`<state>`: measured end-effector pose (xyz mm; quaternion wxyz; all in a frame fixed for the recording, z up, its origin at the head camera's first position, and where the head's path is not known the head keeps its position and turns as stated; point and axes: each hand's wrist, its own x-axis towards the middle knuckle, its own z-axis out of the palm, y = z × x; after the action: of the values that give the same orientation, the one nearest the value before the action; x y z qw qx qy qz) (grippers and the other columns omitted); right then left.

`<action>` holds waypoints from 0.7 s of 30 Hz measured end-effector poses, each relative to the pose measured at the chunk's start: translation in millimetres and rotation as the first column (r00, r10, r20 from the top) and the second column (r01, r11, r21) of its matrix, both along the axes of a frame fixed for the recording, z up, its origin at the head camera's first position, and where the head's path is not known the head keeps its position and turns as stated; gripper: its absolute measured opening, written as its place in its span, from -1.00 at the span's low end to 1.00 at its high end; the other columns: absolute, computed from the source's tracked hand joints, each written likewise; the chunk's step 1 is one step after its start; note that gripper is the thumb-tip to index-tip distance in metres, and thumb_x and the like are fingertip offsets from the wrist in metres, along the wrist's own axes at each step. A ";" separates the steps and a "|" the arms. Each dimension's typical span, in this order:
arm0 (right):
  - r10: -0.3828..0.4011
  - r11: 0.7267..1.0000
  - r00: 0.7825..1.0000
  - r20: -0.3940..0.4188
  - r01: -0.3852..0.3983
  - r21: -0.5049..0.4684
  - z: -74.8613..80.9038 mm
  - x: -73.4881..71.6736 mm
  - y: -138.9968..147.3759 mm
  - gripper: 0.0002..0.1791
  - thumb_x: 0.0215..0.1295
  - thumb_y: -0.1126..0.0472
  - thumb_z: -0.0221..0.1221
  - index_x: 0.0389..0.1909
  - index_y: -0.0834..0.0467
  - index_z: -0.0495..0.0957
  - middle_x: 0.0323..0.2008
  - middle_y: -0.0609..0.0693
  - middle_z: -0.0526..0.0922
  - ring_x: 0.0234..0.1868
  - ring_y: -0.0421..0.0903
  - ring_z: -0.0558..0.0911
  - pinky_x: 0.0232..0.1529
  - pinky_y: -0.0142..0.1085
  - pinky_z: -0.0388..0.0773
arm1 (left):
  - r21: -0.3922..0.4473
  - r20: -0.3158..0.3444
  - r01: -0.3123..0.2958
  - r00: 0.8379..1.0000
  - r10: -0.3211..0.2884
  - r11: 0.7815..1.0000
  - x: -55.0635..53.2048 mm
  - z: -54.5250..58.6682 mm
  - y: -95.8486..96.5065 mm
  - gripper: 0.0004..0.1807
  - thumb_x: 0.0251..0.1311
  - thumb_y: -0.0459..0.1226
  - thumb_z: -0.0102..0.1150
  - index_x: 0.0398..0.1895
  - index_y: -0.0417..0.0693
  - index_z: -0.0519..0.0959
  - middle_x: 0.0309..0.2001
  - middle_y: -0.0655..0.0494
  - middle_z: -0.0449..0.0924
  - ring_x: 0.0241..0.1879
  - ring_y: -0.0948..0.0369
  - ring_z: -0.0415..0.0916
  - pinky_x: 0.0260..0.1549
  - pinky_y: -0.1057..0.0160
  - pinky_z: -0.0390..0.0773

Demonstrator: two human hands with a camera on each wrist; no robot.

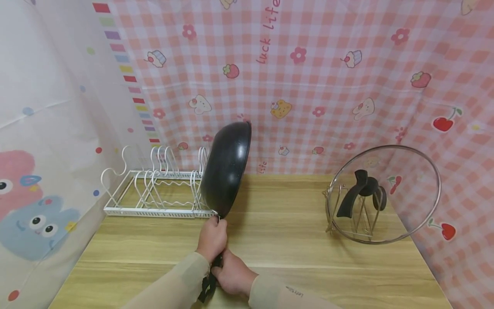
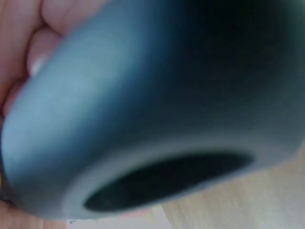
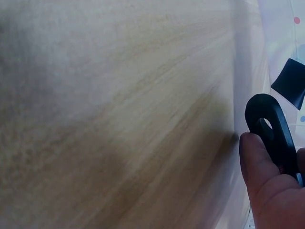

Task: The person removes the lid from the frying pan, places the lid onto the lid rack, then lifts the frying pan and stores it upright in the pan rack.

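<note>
A black wok (image 1: 225, 167) stands tilted on its side in the head view, its rounded outside facing left. Its handle (image 1: 217, 260) points toward me. Close to the pan, my left hand (image 1: 213, 238) grips the handle; curled fingers (image 2: 45, 45) show beside its dark, blurred surface in the left wrist view. My right hand (image 1: 234, 272) holds the handle farther back, with its thumb along the handle's looped end (image 3: 271, 129) in the right wrist view. The wok's left side overlaps the right end of a white wire rack (image 1: 150, 212).
At the right, a glass lid (image 1: 414, 234) with a black knob leans upright in a small wire stand (image 1: 329, 225). The wood-grain table (image 1: 293, 240) runs back to a pink checked cloth (image 1: 308, 81). A pale patterned sheet (image 1: 46, 124) hangs at the left.
</note>
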<state>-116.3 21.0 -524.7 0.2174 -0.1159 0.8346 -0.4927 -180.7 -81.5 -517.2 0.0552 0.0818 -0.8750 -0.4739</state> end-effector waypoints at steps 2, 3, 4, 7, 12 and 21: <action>-0.008 1.000 1.000 0.000 0.008 0.001 -1.2 -0.2 -0.9 -0.51 0.36 0.31 0.20 0.28 0.31 0.43 0.14 0.17 0.65 0.19 -0.02 0.58 0.37 -0.03 0.48 | 0.003 0.002 0.001 1.000 -0.001 1.000 -0.7 -1.3 -0.4 -0.78 0.35 -0.26 -0.04 -0.48 -0.10 0.44 -0.54 0.06 0.33 -0.45 0.06 0.36 -0.38 0.13 0.41; -0.013 1.000 1.000 -0.001 0.013 0.001 -1.6 0.0 -1.5 -0.52 0.36 0.31 0.20 0.28 0.31 0.43 0.14 0.17 0.65 0.20 -0.01 0.59 0.38 -0.02 0.48 | 0.005 0.003 0.000 1.000 0.000 1.000 -0.9 -1.7 -0.5 -0.78 0.35 -0.26 -0.03 -0.48 -0.10 0.44 -0.54 0.06 0.33 -0.45 0.06 0.36 -0.38 0.13 0.41; -0.021 1.000 1.000 -0.001 0.021 -0.001 -2.2 0.1 -2.0 -0.52 0.36 0.31 0.21 0.28 0.31 0.43 0.15 0.18 0.65 0.22 0.01 0.59 0.39 0.00 0.48 | 0.009 0.005 0.001 1.000 -0.001 1.000 -1.1 -2.0 -0.6 -0.78 0.35 -0.26 -0.03 -0.48 -0.10 0.44 -0.54 0.07 0.33 -0.45 0.06 0.36 -0.38 0.13 0.41; -0.045 0.999 0.999 -0.011 0.045 0.000 -3.1 0.3 -4.3 -0.52 0.34 0.33 0.22 0.26 0.32 0.45 0.18 0.21 0.66 0.29 0.07 0.58 0.41 0.04 0.46 | 0.016 0.011 0.002 1.000 -0.002 1.000 -1.2 -2.2 -1.2 -0.79 0.36 -0.25 -0.03 -0.46 -0.10 0.45 -0.54 0.07 0.32 -0.44 0.06 0.36 -0.37 0.14 0.40; -0.080 0.997 0.997 -0.017 0.080 0.008 -3.1 0.3 -7.3 -0.56 0.32 0.32 0.24 0.21 0.32 0.51 0.17 0.21 0.68 0.29 0.11 0.60 0.38 0.08 0.48 | 0.022 0.028 0.006 1.000 -0.007 1.000 -1.8 -3.3 -3.1 -0.79 0.38 -0.24 -0.03 -0.41 -0.11 0.48 -0.51 0.07 0.33 -0.44 0.08 0.37 -0.36 0.15 0.39; -0.082 0.996 0.996 -0.036 0.083 0.019 -1.2 0.0 -5.7 -0.65 0.33 0.28 0.27 0.08 0.31 0.55 0.02 0.17 0.71 0.12 0.06 0.66 0.21 -0.02 0.58 | 0.015 0.010 0.010 1.000 -0.010 1.000 -3.1 -5.6 -3.9 -0.80 0.37 -0.25 -0.01 -0.42 -0.12 0.50 -0.53 0.07 0.33 -0.44 0.07 0.36 -0.36 0.14 0.40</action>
<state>-116.2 15.3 -525.8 0.1835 -0.0877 0.8475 -0.4904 -183.8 -85.4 -522.8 0.0477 0.0804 -0.8720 -0.4804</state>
